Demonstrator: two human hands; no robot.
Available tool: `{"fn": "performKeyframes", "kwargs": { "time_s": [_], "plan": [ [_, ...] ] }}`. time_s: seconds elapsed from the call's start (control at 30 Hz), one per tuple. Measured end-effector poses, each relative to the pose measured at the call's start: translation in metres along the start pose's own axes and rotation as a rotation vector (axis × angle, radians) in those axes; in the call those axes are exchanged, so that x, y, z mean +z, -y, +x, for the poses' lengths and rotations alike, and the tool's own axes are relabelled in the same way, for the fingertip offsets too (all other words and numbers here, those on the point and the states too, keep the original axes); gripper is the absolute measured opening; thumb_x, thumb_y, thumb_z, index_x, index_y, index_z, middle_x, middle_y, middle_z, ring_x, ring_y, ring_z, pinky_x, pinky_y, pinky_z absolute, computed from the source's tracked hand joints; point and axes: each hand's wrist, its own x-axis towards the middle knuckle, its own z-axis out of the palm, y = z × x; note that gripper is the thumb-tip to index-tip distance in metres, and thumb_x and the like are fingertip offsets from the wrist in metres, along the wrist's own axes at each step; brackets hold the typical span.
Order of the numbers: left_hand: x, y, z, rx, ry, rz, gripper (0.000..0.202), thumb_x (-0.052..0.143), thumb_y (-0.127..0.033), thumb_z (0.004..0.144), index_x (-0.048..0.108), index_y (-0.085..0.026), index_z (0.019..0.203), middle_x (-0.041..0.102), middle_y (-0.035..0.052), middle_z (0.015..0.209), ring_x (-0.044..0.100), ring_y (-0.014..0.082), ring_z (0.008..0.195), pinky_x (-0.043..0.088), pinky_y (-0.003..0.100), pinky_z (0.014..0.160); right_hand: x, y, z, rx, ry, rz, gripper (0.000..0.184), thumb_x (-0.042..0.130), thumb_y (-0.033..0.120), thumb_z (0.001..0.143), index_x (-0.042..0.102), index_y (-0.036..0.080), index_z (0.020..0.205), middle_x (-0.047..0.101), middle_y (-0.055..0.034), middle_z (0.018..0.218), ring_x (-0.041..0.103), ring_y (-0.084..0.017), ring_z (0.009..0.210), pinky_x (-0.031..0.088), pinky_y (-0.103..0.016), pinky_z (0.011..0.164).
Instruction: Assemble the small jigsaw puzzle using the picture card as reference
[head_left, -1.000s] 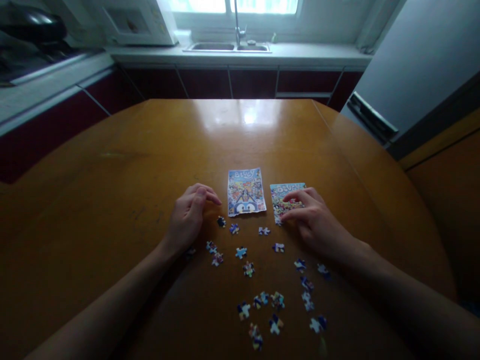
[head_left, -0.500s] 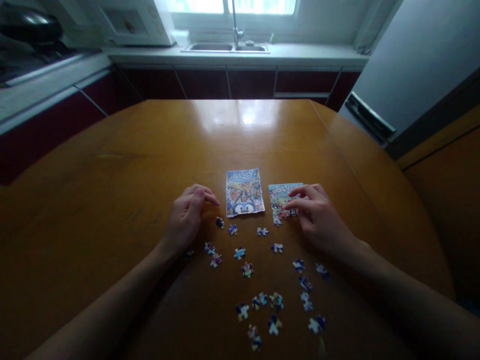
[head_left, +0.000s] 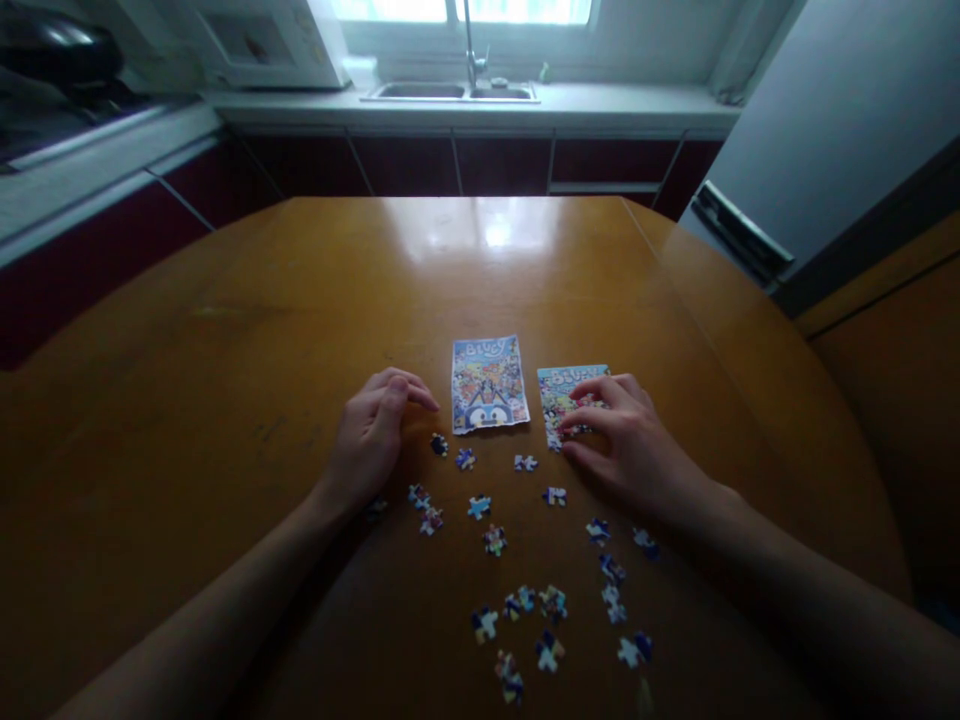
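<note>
A: Where do we record the puzzle?

B: We record the part-built puzzle (head_left: 551, 390) flat on the table (head_left: 300, 290), just to the right of the picture sheet (head_left: 490, 385), with a narrow strip of wood between their facing edges. Its far and left edges run nearly straight. Its near edge juts toward us at the left corner. The right side lies behind the hand, so we cannot certify that edge.

A: And the right hand (head_left: 626, 435)?

B: We note it over the puzzle, fingers bent and parted, thumb standing off below them. We see no piece pinched there; whether the fingertips press on the puzzle, we cannot tell.

A: The left hand (head_left: 375, 425)?

B: It rests on its side on the table, fingers half curled, thumb along them, tips just short of the sheet's left edge. The inside of the curl is hidden, so we cannot tell whether it holds anything. A dark piece (head_left: 439, 445) lies just below its fingertips.

A: Room to move?

B: Beyond the sheet we find a broad run of wood up to the table's far edge, and wide margins outside both forearms. Between the forearms, loose pieces (head_left: 493, 540) are scattered toward us, some bunched or touching, with lanes of wood between. One pale-and-blue piece (head_left: 645, 542) sits near the right forearm.
</note>
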Motion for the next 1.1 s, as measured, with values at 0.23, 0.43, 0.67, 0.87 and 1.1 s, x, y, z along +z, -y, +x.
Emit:
{"fn": "performKeyframes", "kwargs": {
  "time_s": [0.23, 0.43, 0.67, 0.87, 1.1],
  "plan": [
    [0.000, 0.000, 0.001, 0.003, -0.005, 0.010, 0.051, 0.035, -0.045, 0.100, 0.070, -0.022, 0.070, 0.067, 0.0071, 0.090, 0.061, 0.0230, 0.090, 0.048, 0.040, 0.089, 0.002, -0.003, 0.001, 0.009, -0.021, 0.005, 0.008, 0.068, 0.023, 0.086, 0.075, 0.026, 0.088, 0.064, -0.0091, 0.114, 0.053, -0.030, 0.110, 0.048, -0.053, 0.090],
    [0.000, -0.001, 0.001, 0.017, -0.005, -0.005, 0.050, 0.036, -0.043, 0.100, 0.070, -0.022, 0.070, 0.066, 0.0070, 0.088, 0.061, 0.0233, 0.091, 0.047, 0.041, 0.091, 0.004, -0.003, 0.001, 0.007, -0.016, 0.010, 0.009, 0.069, 0.022, 0.084, 0.075, 0.026, 0.089, 0.064, -0.0089, 0.114, 0.053, -0.030, 0.110, 0.048, -0.052, 0.090],
    [0.000, 0.000, 0.000, 0.007, -0.006, -0.016, 0.051, 0.035, -0.042, 0.101, 0.070, -0.021, 0.070, 0.066, 0.0071, 0.091, 0.061, 0.0224, 0.091, 0.047, 0.039, 0.091, -0.001, -0.006, 0.003, 0.059, -0.071, 0.036, 0.010, 0.067, 0.025, 0.087, 0.075, 0.024, 0.092, 0.066, -0.0095, 0.110, 0.055, -0.030, 0.108, 0.047, -0.052, 0.092],
    [0.001, -0.001, 0.000, 0.006, -0.008, -0.016, 0.051, 0.036, -0.043, 0.101, 0.070, -0.021, 0.070, 0.065, 0.0060, 0.089, 0.061, 0.0212, 0.090, 0.048, 0.037, 0.089, 0.000, -0.016, 0.004, 0.106, -0.130, 0.002, 0.022, 0.057, 0.026, 0.092, 0.073, 0.020, 0.107, 0.066, -0.0128, 0.113, 0.056, -0.030, 0.110, 0.048, -0.052, 0.097],
    [0.001, 0.001, -0.001, 0.046, -0.020, -0.033, 0.049, 0.037, -0.041, 0.101, 0.070, -0.020, 0.070, 0.065, 0.0054, 0.087, 0.061, 0.0202, 0.088, 0.047, 0.037, 0.089, 0.006, -0.020, 0.003, 0.115, -0.082, -0.032, 0.030, 0.053, 0.023, 0.094, 0.071, 0.013, 0.116, 0.065, -0.0164, 0.124, 0.056, -0.031, 0.120, 0.046, -0.053, 0.106]
  ]
}}
